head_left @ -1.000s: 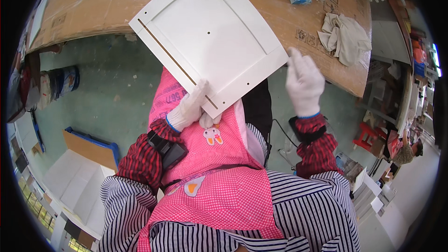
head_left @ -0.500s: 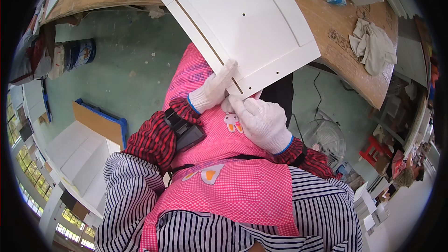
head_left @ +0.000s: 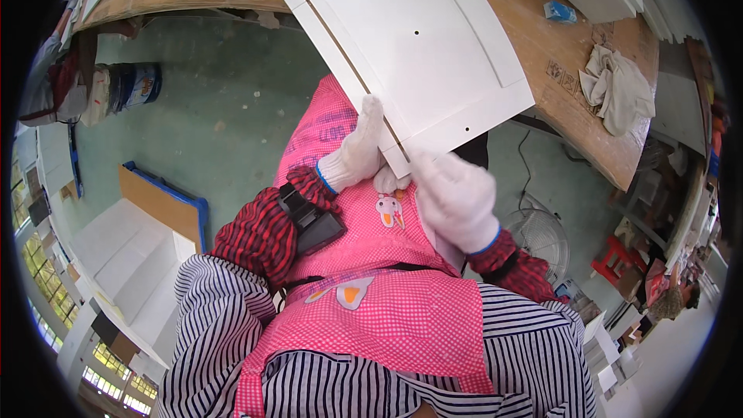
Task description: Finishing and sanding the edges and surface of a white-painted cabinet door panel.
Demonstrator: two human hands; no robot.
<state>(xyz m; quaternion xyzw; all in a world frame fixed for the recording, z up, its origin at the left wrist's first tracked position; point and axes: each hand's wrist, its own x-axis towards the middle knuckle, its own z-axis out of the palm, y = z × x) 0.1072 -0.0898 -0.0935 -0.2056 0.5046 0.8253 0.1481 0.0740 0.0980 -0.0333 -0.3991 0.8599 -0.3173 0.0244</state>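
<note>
A white panel (head_left: 418, 58) with a recessed middle, small dark holes and a long narrow slot along its left side lies tilted above my lap. Its far part reaches over the worktable. My left hand (head_left: 357, 145), in a white knit glove, grips the near left edge, thumb on top beside the slot and fingertips underneath. At the near corner, my gloved right hand (head_left: 458, 200) is closed, its fingers curled against the near edge. Whatever those fingers may hold is hidden. My pink checked apron (head_left: 371, 240) lies beneath both hands.
The brown-covered worktable (head_left: 534, 39) carries a crumpled pale cloth (head_left: 617, 91), a small blue packet (head_left: 559, 12) and white boards at the back right. A fan (head_left: 538, 236) and a red stool (head_left: 618, 257) stand at right; an open white box (head_left: 128, 251) and buckets (head_left: 131, 85) at left.
My right hand has shifted right and turned at the panel's near corner. The panel has moved slightly right and nearer. My left hand still grips its left edge, with the thumb more upright.
</note>
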